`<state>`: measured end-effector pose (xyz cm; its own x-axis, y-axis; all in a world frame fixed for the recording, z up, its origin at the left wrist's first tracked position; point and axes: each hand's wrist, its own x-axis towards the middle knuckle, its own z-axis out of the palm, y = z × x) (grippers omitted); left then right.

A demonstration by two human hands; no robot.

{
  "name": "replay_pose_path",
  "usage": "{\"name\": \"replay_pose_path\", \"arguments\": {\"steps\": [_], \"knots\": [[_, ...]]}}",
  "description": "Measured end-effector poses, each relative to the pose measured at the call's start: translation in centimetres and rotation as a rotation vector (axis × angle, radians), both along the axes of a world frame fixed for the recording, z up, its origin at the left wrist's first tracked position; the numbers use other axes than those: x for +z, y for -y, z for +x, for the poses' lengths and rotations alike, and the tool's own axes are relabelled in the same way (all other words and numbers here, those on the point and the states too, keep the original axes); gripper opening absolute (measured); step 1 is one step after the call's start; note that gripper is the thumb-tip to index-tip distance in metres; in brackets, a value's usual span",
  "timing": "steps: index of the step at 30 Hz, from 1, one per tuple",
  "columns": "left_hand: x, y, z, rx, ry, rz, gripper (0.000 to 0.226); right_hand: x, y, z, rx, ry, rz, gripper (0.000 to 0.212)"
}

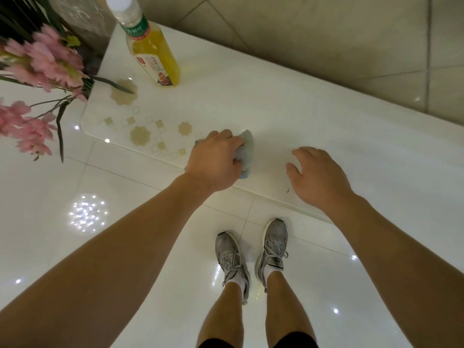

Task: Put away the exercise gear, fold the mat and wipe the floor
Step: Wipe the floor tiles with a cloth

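The cloth [247,149] is a soft, pale blue rag, bunched into a crumpled lump; it lies on the table [276,109] close to the near edge, left of the middle. The table top is smooth, glossy and white, with rounded corners and a beige print of small squares and scalloped rosettes at its left end.

The left hand [216,162] is palm down over the rag, fingers curled round it and gripping it, with the forearm stretched straight out from the lower left. The right hand [319,177] sits just beside it, apart from the rag, palm down over the table edge; its fingers are loosely spread and only slightly bent, holding nothing; whether it touches the surface cannot be told.

A clear plastic bottle [153,54] of yellow liquid, with a white cap and a printed label, stands at the far left of the table; pink flowers [45,56] with thin dark stems reach in from the left. Below, grey laced shoes [231,257] with white socks stand on the shiny white tiled floor [125,247], which catches specks of light.
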<state>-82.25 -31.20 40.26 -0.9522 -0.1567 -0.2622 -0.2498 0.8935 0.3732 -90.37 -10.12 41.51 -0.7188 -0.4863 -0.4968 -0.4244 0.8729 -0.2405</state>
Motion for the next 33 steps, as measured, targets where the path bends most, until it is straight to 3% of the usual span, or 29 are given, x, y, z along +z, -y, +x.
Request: {"name": "replay_pose_path", "arguments": {"steps": [13,24,33], "knots": [[3.1,-0.2,8.2,0.049,-0.047,-0.022,0.024,3.8,-0.5,7.3,0.068,-0.04,0.0,0.045],[1.8,-1.4,21.0,0.287,-0.025,-0.034,0.026,3.0,1.3,15.2,0.278,-0.05,-0.068,0.045],[-2.3,2.0,29.5,0.48,0.042,-0.052,0.034,-0.8,7.6,20.9,0.454,0.002,-0.039,0.046]]}}
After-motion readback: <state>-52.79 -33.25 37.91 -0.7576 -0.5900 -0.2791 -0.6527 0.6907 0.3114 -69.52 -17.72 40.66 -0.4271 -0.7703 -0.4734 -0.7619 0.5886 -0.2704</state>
